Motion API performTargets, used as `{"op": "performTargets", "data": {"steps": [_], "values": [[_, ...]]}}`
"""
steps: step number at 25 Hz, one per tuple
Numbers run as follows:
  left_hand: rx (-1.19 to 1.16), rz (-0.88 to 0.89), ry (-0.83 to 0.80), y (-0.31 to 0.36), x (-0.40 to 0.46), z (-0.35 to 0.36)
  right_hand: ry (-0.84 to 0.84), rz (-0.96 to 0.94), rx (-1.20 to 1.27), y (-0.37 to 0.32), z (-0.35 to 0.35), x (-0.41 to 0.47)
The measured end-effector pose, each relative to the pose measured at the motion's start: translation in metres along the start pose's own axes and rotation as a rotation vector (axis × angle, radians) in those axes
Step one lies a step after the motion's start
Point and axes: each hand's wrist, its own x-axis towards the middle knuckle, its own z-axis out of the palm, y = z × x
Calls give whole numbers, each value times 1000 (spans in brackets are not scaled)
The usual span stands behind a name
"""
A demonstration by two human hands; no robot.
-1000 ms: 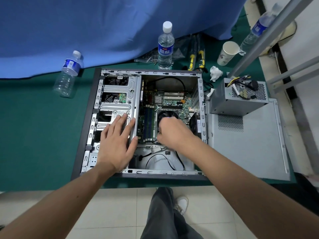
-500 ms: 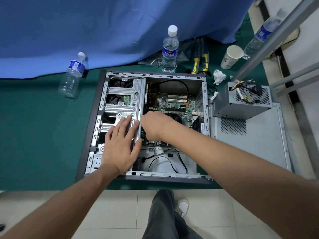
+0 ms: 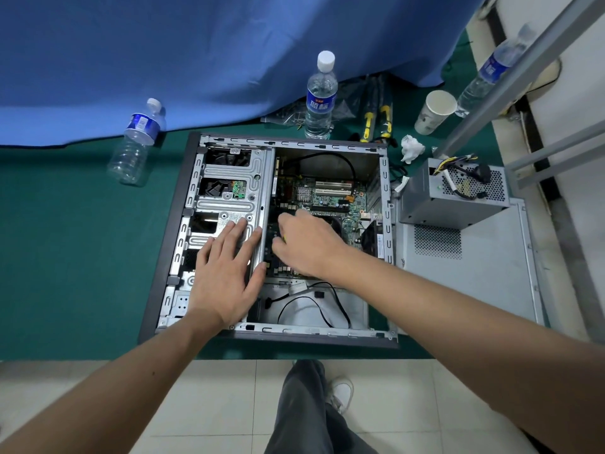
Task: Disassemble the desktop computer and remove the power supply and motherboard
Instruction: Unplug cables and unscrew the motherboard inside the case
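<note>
The open desktop case (image 3: 294,140) lies flat on the green mat. Its green motherboard (image 3: 330,194) sits inside, partly hidden by my right hand. The grey power supply (image 3: 458,198) stands outside the case, on the detached side panel (image 3: 474,283) at the right. My left hand (image 3: 226,273) rests flat, fingers spread, on the metal drive cage (image 3: 229,198). At the board's left edge my right hand (image 3: 307,244) has its fingers curled around a tool, of which only a small yellow bit (image 3: 284,237) shows.
Two yellow-handled screwdrivers (image 3: 376,116), a water bottle (image 3: 320,96), a paper cup (image 3: 433,116) and a crumpled tissue (image 3: 411,149) sit behind the case. Another bottle (image 3: 136,142) lies at the left. Loose black cables (image 3: 314,303) lie in the case's near bay.
My right hand has moved left from the CPU fan to the motherboard's left edge beside the drive cage. My left hand has stayed on the cage.
</note>
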Motion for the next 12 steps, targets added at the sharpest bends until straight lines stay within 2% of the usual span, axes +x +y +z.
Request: {"op": "performTargets", "data": {"steps": [2, 4, 8, 10, 12], "values": [[4, -1, 2, 0, 0, 0, 70, 21, -216, 1, 2, -2], [3, -1, 2, 0, 0, 0, 62, -24, -361, 1, -4, -2], [-5, -4, 3, 0, 0, 0, -203, -254, -256, 4, -24, 0], [-4, -4, 3, 0, 0, 0, -194, -186, -309, 5, -22, 0], [-4, -4, 5, 0, 0, 0, -120, -27, -491, 4, -19, 0]]}}
